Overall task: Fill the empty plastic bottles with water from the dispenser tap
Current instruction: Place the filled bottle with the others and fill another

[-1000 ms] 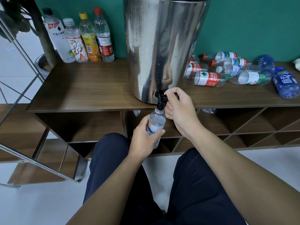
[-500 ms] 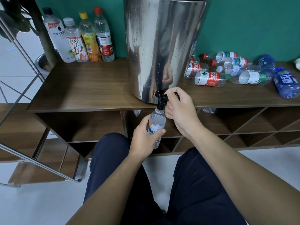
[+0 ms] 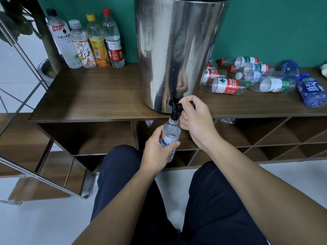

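I am looking down from a head camera at a dark wooden sideboard (image 3: 92, 96) set against a teal wall (image 3: 265, 25), with pale floor tiles (image 3: 35, 223) below. A tall steel water dispenser (image 3: 177, 50), beaded with droplets, stands on the sideboard top near its front edge. Its black tap (image 3: 174, 110) juts out over the edge.

My left hand (image 3: 155, 151) is wrapped round a small clear bottle (image 3: 169, 135), fingers and thumb curled about its body, holding it upright with its open mouth right under the tap spout. My right hand (image 3: 194, 119) is curled on the tap's black lever, fingers closed around it. I cannot tell whether water is running.

At the back left of the top, four capped bottles (image 3: 88, 43) stand upright in a row against the wall. To the right of the dispenser, a heap of bottles (image 3: 251, 80) lies on its side, most with red or green labels, and two blue bottles (image 3: 311, 89) lie at the far right.

Under the top are open wooden compartments, some with slanted dividers on the right. A metal frame (image 3: 21, 96) with thin rods crosses the left side, and a plant trunk (image 3: 47, 36) rises from a metal pot behind it. My dark trousers (image 3: 212, 209) fill the foreground.
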Action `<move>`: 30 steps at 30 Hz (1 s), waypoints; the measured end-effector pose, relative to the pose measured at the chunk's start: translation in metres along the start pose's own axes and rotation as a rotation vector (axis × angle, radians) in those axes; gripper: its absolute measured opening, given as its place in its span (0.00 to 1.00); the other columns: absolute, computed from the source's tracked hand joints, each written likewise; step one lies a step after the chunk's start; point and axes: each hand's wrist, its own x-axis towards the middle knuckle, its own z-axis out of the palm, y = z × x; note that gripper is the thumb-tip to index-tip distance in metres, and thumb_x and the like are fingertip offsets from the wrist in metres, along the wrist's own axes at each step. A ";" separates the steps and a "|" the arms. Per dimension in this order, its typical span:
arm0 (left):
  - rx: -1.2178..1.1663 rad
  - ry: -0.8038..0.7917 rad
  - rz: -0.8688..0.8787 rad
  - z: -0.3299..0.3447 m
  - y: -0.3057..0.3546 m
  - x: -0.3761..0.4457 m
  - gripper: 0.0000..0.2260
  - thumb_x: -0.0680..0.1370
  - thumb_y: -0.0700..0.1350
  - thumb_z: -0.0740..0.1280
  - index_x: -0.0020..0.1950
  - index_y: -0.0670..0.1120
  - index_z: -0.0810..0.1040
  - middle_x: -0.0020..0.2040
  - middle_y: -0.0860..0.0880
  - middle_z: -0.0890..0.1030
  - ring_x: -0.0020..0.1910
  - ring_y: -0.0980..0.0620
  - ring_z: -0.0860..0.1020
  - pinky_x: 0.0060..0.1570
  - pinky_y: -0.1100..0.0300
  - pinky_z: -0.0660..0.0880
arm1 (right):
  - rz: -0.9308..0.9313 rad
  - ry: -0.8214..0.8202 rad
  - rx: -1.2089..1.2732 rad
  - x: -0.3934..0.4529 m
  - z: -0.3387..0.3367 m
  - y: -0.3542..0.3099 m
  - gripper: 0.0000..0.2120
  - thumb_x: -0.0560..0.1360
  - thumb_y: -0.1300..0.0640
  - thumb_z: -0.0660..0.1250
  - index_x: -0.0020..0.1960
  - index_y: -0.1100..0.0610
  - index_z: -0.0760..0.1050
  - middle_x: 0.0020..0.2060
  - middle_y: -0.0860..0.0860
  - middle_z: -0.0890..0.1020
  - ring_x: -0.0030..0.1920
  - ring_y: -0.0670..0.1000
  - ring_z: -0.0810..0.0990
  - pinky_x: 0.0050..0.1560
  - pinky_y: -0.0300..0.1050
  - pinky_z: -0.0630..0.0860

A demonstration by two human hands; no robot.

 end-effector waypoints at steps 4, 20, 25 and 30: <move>0.000 -0.002 0.005 0.000 -0.001 0.000 0.27 0.78 0.42 0.82 0.75 0.55 0.79 0.63 0.57 0.87 0.65 0.56 0.85 0.72 0.45 0.80 | -0.003 0.000 0.009 0.000 0.001 0.000 0.07 0.89 0.52 0.65 0.53 0.53 0.77 0.30 0.50 0.63 0.30 0.50 0.59 0.30 0.45 0.60; -0.027 0.012 -0.001 0.003 0.001 0.000 0.28 0.78 0.40 0.82 0.75 0.54 0.79 0.63 0.58 0.87 0.64 0.58 0.85 0.71 0.50 0.80 | -0.007 -0.003 0.013 0.000 0.001 0.000 0.08 0.89 0.51 0.66 0.53 0.53 0.77 0.31 0.51 0.64 0.31 0.51 0.60 0.30 0.46 0.60; -0.033 0.014 0.001 0.003 0.002 -0.001 0.28 0.78 0.40 0.82 0.76 0.53 0.79 0.63 0.58 0.87 0.64 0.58 0.84 0.71 0.53 0.80 | -0.006 -0.007 0.014 0.000 0.000 0.000 0.08 0.89 0.51 0.65 0.54 0.54 0.76 0.31 0.51 0.63 0.31 0.50 0.60 0.30 0.45 0.60; -0.032 0.015 -0.001 0.003 0.001 0.001 0.29 0.78 0.40 0.82 0.76 0.54 0.79 0.63 0.58 0.87 0.64 0.58 0.84 0.71 0.51 0.80 | -0.008 -0.011 0.014 -0.001 0.000 0.000 0.08 0.89 0.51 0.66 0.54 0.53 0.77 0.31 0.50 0.64 0.31 0.50 0.60 0.30 0.45 0.60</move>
